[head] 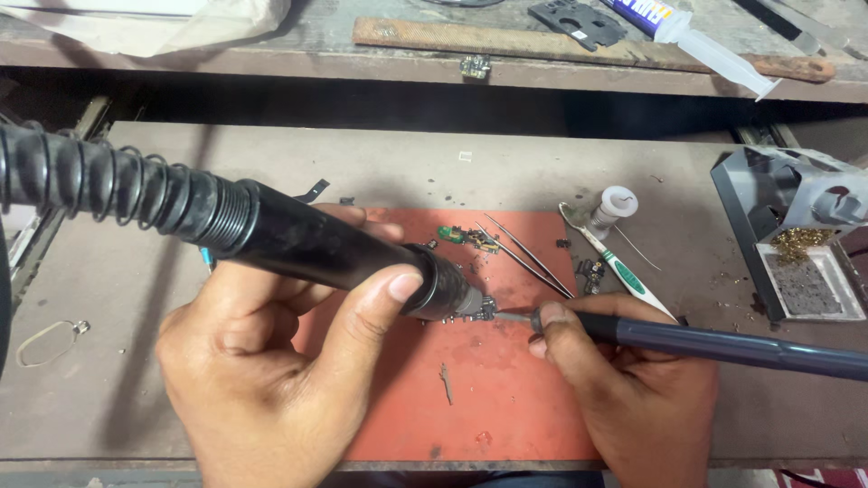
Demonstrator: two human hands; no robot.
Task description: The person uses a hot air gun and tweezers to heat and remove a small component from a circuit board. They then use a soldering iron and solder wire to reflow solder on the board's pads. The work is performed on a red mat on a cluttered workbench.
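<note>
From the head view, your left hand (262,380) is wrapped tight around the black hot-air wand (307,239), thumb pressed on top, its nozzle aimed at the small circuit board (486,309) lying just past your thumb tip on the red mat (506,398). Your right hand (624,389) pinches the dark-handled tool (705,343) like a pen, its metal tip touching the board right beside the nozzle. The risk, as I judge it: your right fingertips (548,316) sit very near the hot nozzle, so a small drift could burn you. Press too hard and the loose board may skid toward the tweezers (529,253) beyond your fingers.
</note>
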